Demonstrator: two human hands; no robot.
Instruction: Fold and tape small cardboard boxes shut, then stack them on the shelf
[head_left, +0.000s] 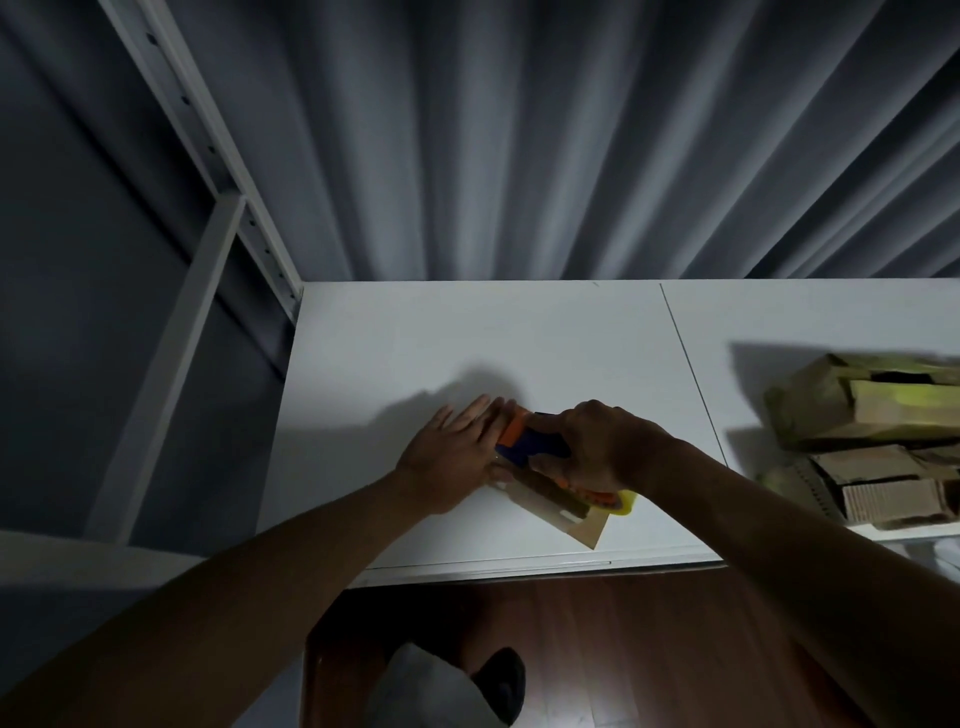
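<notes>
Both hands are on the small cardboard box (566, 512) on the tabletop (519, 332): left hand (452, 457) pressed flat, right hand (597, 449) clamped on a tape dispenser (524, 441). Taping seems underway; a steady pull along the seam is called for next.

Cardboard box (563, 512) mostly under both hands (524, 452) (tape dispenser (530, 447) too), box pile (878, 441) cut off rightward.

Behind your worktop (415, 332) you've got a grey curtain (519, 130) hanging in deep folds. A white metal upright (208, 150) with holes punched along it runs up on the left. Below the front edge there's reddish-brown wood floor (649, 649), with a dark shoe (501, 678) poking out beside a light trouser leg (431, 691).
</notes>
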